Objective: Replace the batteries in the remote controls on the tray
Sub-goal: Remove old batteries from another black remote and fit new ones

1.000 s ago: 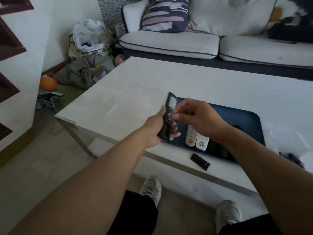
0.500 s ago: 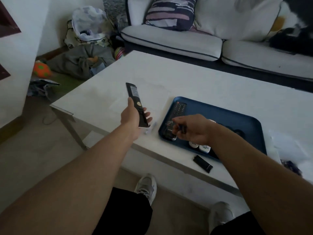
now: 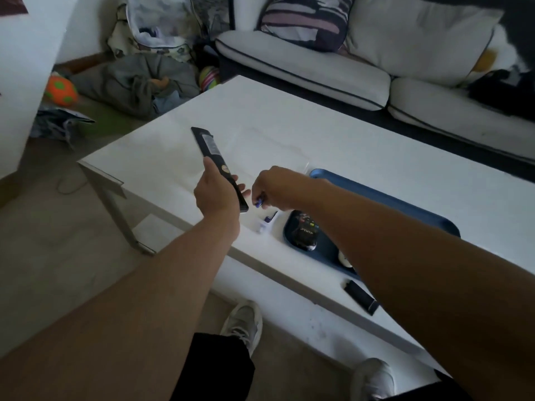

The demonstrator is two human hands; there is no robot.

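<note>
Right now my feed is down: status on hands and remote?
Left hand grips black remote above table. Right hand pinches battery beside it. Nothing between them.

right forearm (image 3: 405, 256) hiding most of blue tray (image 3: 376, 195), white remote (image 3: 344, 259) barely showing, small blue item (image 3: 259, 202) at right hand (image 3: 275, 188) too blurred to identify

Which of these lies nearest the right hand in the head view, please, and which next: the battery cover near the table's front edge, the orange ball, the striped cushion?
From the right hand:
1. Battery cover, table's near edge.
2. Striped cushion, on the sofa beyond.
3. Orange ball, floor, far left.
</note>
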